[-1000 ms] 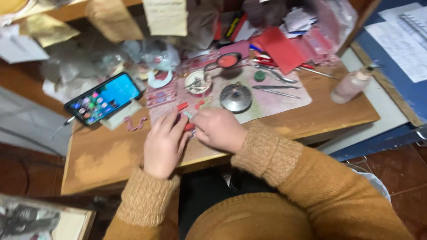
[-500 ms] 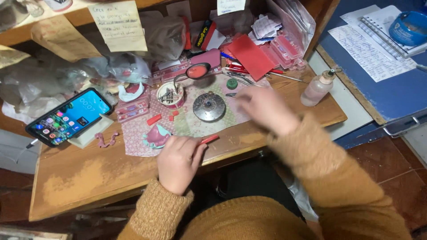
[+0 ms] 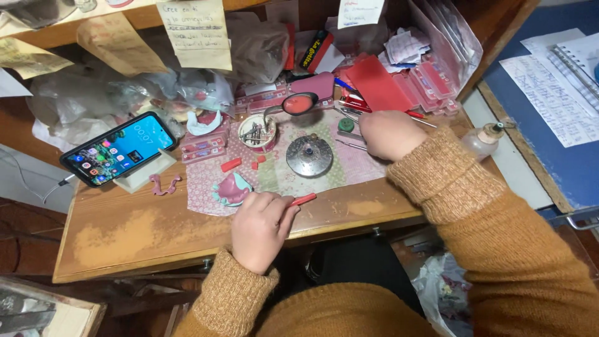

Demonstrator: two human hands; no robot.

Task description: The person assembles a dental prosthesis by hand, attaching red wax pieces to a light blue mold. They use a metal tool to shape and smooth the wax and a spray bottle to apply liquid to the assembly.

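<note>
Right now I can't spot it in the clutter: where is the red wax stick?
In the head view, the red wax stick lies near the desk's front edge, pinched in the left hand, just right of the pink denture model.

A small wooden desk (image 3: 156, 228) is being seen from above, its worn top being lit evenly by soft, cool light, with a paler scuffed patch showing near the front edge. A wooden shelf (image 3: 75, 25) is running along the back of the desk, and handwritten paper notes (image 3: 196, 31) are being hung from it. A wooden upright (image 3: 493, 43) is closing the desk on the right. Beyond it, a blue surface (image 3: 561, 156) is being covered partly by a written sheet (image 3: 549, 93) and a spiral notebook (image 3: 580, 59). Reddish-brown floor tiles (image 3: 25, 237) are being shown below the desk on the left, and a framed panel (image 3: 43, 312) is lying in the lower left corner.
</note>
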